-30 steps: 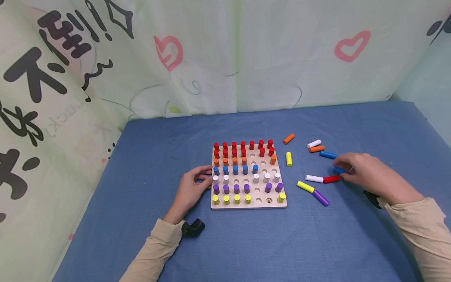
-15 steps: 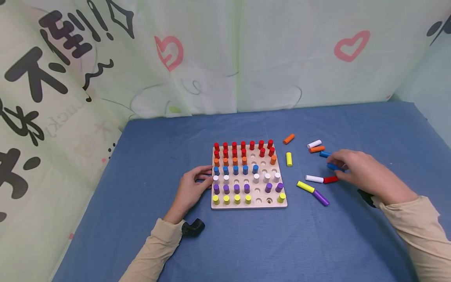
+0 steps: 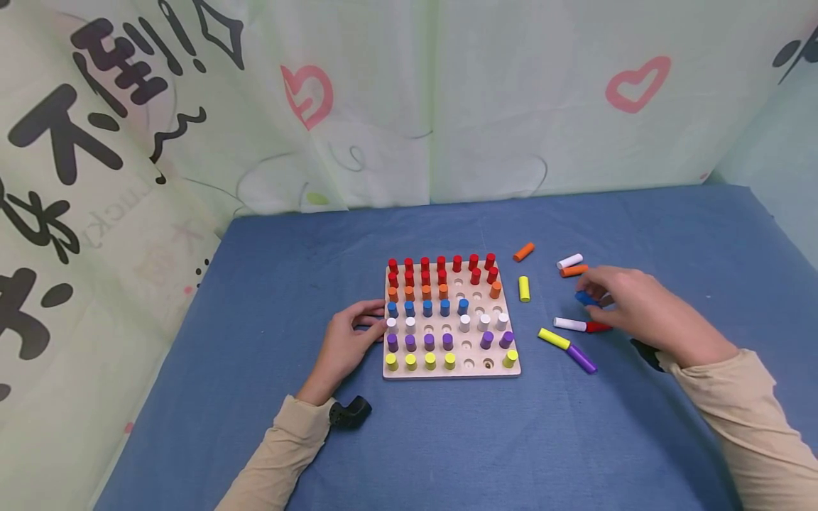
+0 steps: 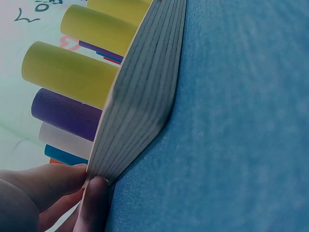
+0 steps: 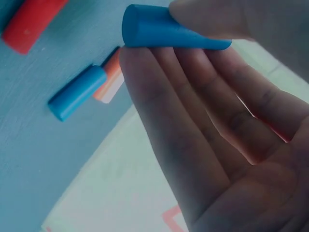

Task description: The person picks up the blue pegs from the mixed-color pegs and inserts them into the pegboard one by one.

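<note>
A wooden pegboard [image 3: 460,374] lies in the middle of the blue table, with rows of red, orange, blue, white, purple and yellow pegs upright in it and several bare holes towards its right. At its left edge my left hand [image 3: 348,344] grips the board between thumb and fingers; the left wrist view shows them at the board's layered side [image 4: 140,92]. My right hand [image 3: 652,316] pinches a blue peg [image 5: 149,26] between thumb and fingertips, above the loose pegs. Another blue peg [image 5: 77,92] lies on the cloth, hidden by the hand in the head view.
Right of the board lie loose pegs: a yellow one [image 3: 524,289], an orange one [image 3: 524,251], a white [image 3: 569,261] beside an orange [image 3: 574,270], a white [image 3: 569,323] against a red [image 3: 598,327], and a yellow [image 3: 554,338] end to end with a purple [image 3: 581,358]. A curtain hangs behind.
My right hand has moved left and slightly towards the back with the blue peg, covering the other blue peg in the head view. The left hand and board have stayed put.
</note>
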{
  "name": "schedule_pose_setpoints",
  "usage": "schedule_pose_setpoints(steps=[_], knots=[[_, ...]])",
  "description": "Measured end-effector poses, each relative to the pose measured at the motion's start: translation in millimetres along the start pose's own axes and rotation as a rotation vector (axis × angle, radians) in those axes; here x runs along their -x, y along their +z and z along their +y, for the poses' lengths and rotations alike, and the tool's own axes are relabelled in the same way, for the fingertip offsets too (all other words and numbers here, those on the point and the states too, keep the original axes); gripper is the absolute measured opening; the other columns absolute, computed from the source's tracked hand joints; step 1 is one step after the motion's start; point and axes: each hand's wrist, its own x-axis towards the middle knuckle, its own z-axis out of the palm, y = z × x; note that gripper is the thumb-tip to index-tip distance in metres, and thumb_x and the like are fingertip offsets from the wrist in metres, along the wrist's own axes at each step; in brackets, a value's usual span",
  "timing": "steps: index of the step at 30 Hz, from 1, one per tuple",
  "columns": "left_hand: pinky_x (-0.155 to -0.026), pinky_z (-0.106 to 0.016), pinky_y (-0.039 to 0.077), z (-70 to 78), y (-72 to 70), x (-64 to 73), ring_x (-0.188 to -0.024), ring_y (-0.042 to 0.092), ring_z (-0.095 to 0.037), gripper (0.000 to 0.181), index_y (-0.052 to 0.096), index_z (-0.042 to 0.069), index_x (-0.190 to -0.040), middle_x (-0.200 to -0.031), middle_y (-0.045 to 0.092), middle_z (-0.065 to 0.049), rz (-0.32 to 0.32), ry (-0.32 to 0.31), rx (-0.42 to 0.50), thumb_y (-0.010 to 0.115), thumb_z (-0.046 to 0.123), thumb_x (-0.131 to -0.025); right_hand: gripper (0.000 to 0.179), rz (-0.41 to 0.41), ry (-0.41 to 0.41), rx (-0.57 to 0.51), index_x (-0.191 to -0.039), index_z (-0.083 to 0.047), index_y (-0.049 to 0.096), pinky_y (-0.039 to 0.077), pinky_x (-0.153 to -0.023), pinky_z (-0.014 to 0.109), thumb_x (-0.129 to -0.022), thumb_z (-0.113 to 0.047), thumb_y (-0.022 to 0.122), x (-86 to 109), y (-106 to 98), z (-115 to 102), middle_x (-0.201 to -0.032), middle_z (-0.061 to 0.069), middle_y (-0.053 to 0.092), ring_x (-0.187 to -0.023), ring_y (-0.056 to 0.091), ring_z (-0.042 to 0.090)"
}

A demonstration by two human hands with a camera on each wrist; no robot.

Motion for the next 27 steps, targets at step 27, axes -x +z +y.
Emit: schedule_pose_setpoints(steps=[27], knots=[[-0.083,-0.032,0.059,1.4,0.3,0.8,-0.1,0.066,-0.018,0.036,0.064,0.01,-0.13,-0.122,0.067,-0.006,0.006,-0.003,-0.021,0.069,0.015,-0.094,0.025,0.023,-0.079,-0.044,-0.101,-0.002,0.068,0.059,-0.075,0.044,-0.079,0.003,0.078,-7.0,2.7,-27.2,-0.097,0.008,0.07,-0.084,0.07,0.024]])
